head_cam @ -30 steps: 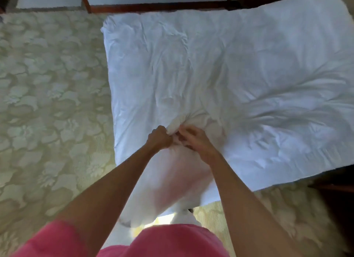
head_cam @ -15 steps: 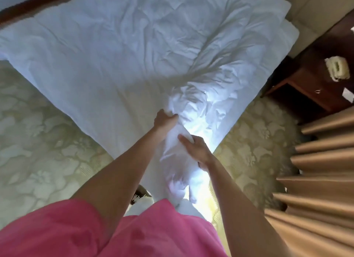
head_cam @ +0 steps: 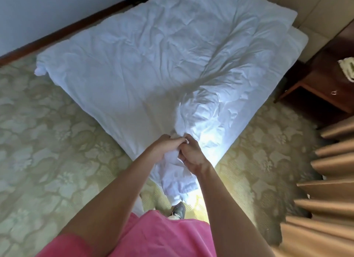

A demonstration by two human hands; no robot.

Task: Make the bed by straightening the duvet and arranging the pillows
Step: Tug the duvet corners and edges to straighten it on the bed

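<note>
A white, creased duvet (head_cam: 153, 55) lies spread over the bed, its near corner bunched and hanging toward me. My left hand (head_cam: 162, 147) and my right hand (head_cam: 191, 155) are side by side at that corner, both closed on the gathered white fabric. A white pillow (head_cam: 296, 36) peeks out from under the duvet at the far right. Creases fan out from my hands toward the far right of the bed.
Patterned green carpet (head_cam: 47, 141) surrounds the bed. A dark wooden nightstand (head_cam: 321, 74) with a pale telephone (head_cam: 347, 68) stands at the right. Tan curtains (head_cam: 325, 189) hang at the lower right. A wall with a wooden baseboard (head_cam: 57, 32) runs behind the bed.
My hands have come together on the duvet corner; half a second ago they gripped it one above the other. The view has swung right, so the bed's far left corner shows.
</note>
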